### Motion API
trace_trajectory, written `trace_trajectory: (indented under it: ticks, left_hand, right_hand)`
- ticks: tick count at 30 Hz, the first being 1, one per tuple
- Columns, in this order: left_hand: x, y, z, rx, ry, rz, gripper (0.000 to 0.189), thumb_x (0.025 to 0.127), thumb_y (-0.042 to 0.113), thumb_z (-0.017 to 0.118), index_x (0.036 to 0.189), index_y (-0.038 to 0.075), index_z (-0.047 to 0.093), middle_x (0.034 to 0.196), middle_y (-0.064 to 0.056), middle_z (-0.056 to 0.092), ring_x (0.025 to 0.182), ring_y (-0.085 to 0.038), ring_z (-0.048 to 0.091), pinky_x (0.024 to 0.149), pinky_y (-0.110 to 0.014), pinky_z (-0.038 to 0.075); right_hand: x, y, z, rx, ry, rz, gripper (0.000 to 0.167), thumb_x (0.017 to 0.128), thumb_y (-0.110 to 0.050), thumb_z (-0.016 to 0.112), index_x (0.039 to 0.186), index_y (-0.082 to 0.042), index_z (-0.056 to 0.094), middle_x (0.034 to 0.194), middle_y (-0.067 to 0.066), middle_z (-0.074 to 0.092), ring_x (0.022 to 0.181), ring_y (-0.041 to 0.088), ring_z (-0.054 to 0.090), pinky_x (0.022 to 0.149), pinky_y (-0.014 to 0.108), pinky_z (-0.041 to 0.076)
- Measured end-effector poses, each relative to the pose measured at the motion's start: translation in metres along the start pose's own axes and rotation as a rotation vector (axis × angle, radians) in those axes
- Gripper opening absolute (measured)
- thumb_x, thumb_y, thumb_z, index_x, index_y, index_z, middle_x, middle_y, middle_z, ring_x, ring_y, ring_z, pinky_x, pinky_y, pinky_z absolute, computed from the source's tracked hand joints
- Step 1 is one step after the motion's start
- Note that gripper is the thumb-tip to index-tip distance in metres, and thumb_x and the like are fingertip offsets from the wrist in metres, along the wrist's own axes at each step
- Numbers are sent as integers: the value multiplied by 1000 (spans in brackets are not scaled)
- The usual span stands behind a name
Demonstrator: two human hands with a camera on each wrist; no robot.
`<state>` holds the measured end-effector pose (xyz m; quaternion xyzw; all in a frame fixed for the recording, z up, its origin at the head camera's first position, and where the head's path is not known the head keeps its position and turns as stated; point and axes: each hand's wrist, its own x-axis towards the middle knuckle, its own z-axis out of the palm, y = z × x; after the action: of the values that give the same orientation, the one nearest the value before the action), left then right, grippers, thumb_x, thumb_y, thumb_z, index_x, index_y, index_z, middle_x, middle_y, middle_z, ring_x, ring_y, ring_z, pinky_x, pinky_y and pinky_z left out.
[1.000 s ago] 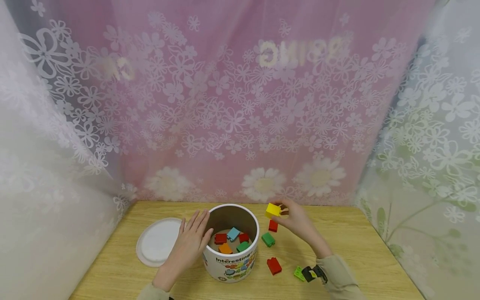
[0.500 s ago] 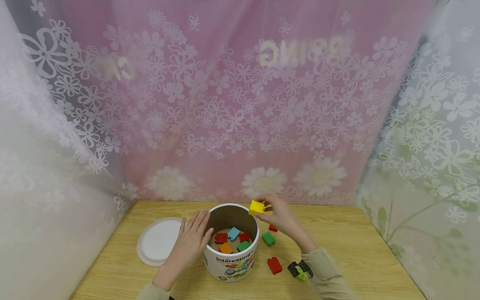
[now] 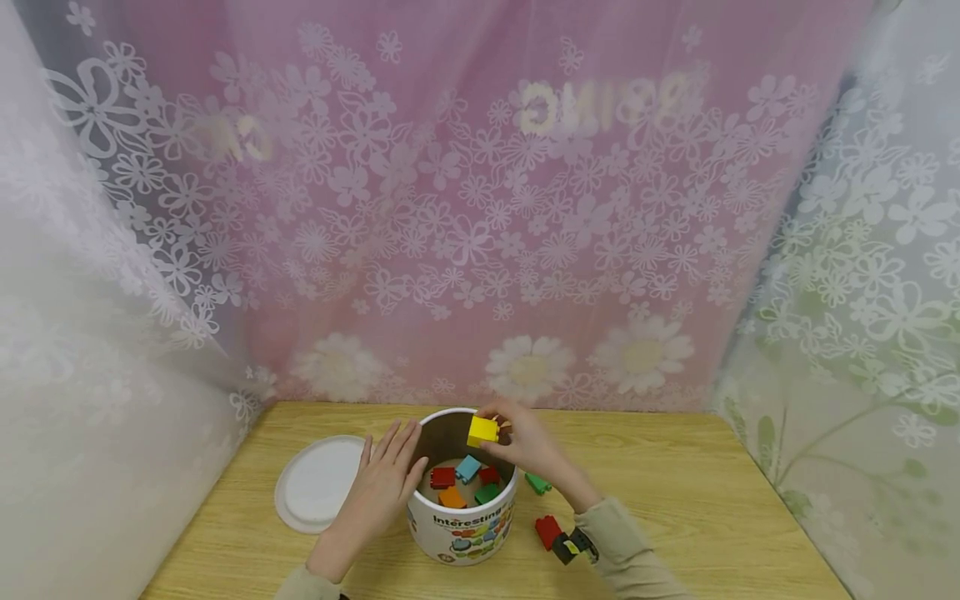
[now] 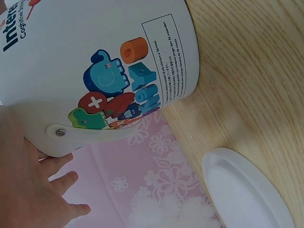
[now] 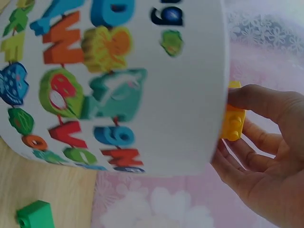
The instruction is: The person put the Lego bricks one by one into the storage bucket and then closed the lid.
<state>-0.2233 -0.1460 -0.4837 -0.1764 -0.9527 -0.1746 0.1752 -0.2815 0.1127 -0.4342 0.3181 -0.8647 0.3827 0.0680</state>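
A white round bucket [image 3: 459, 540] with printed pictures stands on the table, its top off. Inside lie several toy building blocks, among them a blue block [image 3: 468, 468], an orange block [image 3: 452, 497] and a green block [image 3: 487, 493]. My right hand [image 3: 529, 440] pinches a yellow building block [image 3: 483, 431] between thumb and fingers, over the far right part of the bucket's mouth. In the right wrist view the bucket wall partly hides the yellow block [image 5: 233, 118]. My left hand [image 3: 386, 479] rests with straight, spread fingers against the bucket's left rim.
A white lid [image 3: 318, 483] lies on the table left of the bucket. To its right are a green block [image 3: 537, 482] and a red block [image 3: 548, 530], partly covered by the right arm and wrist device. Patterned curtains [image 3: 480, 208] enclose the table's back and sides.
My right hand has carried the yellow block leftward, from beside the bucket to over its opening. The left hand, bucket and lid have stayed in place.
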Motion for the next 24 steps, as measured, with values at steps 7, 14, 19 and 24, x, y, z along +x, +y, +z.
trace_trajectory:
  ticks: [7, 14, 19, 24]
  left_hand:
    - [0, 2, -1, -2, 3, 0, 60, 109, 41, 43, 156, 5, 40, 161, -10, 39, 151, -35, 29, 119, -67, 16]
    - [-1, 3, -2, -13, 17, 9, 59, 109, 40, 43, 155, 3, 42, 160, -12, 40, 149, -37, 31, 118, -68, 18]
    - [0, 2, -3, -5, 11, 4, 59, 109, 39, 44, 155, 4, 40, 160, -11, 39, 151, -35, 29, 119, -67, 16]
    - [0, 2, -3, -9, 11, 2, 58, 109, 38, 45, 156, 4, 40, 161, -11, 39, 151, -35, 29, 119, -67, 15]
  right_hand:
    - [1, 5, 15, -34, -48, -37, 38, 85, -4, 81, 119, -4, 65, 113, 10, 68, 102, 29, 69, 87, 36, 60]
    - [1, 3, 21, -37, -108, -2, 36, 88, -3, 78, 121, -4, 64, 115, 11, 67, 106, 30, 68, 90, 46, 58]
    - [1, 0, 22, -52, -127, -3, 35, 88, -5, 79, 119, -3, 64, 114, 11, 68, 102, 29, 68, 89, 48, 58]
    - [0, -2, 23, -66, -138, -16, 34, 87, -5, 80, 118, -3, 64, 113, 11, 68, 101, 29, 68, 88, 49, 58]
